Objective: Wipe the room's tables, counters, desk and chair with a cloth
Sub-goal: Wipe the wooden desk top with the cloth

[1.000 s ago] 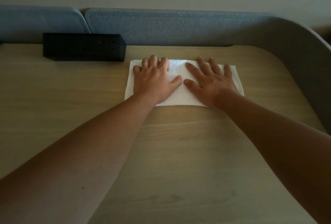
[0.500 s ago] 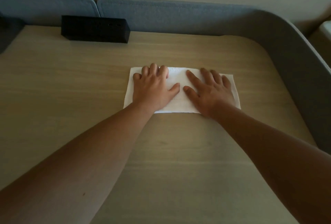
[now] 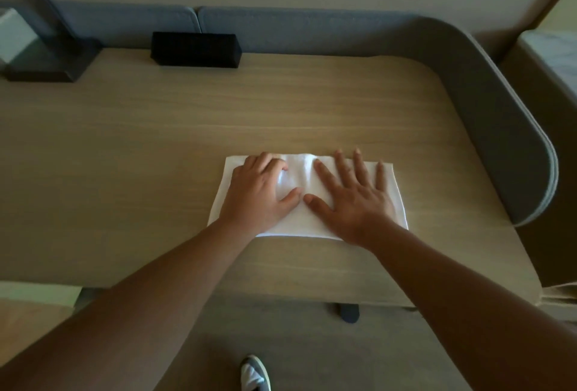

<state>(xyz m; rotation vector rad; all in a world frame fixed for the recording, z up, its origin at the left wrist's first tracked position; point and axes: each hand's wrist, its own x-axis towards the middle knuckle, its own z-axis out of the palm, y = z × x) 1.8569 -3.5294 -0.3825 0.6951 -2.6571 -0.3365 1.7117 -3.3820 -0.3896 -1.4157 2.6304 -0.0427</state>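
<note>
On the counter, head view, lines as follows:

Counter: light wood-grain counter (image 3: pixel 125 147) with a rounded far right corner; its near edge runs across the lower part of the view.
Cloth: white folded cloth (image 3: pixel 307 218) lying flat on the counter, right of centre and nearer the near edge than the far one; a slight ridge rises in it between the two hands.
Left hand: left hand (image 3: pixel 260 195) palm down on the left half of the cloth, pressing it, fingers bent a little at the knuckles with their tips on the fabric, thumb stretched out to the right.
Right hand: right hand (image 3: pixel 356 195) flat on the right half of the cloth, fingers straight and spread wide, pointing away, thumb stretched out to the left.
Thumbs: the two thumb tips lie just beside each other, whether touching cannot be told.
Forearms: both bare, reaching in from the near corners of the view.
Black box: long black box (image 3: pixel 196 50) at the far edge of the counter, left of centre, well apart from the cloth.
Lamp base: dark square base (image 3: pixel 50 61) with a slanted stem at the far left corner.
Screen: grey-blue padded screen (image 3: pixel 487 103) along the far side, curving round the right side of the counter.
Floor: grey floor (image 3: pixel 281 334) below the near edge, with a shoe (image 3: pixel 254 373) at the bottom.
Bed: pale bed corner (image 3: pixel 552 56) beyond the screen at the far right.
</note>
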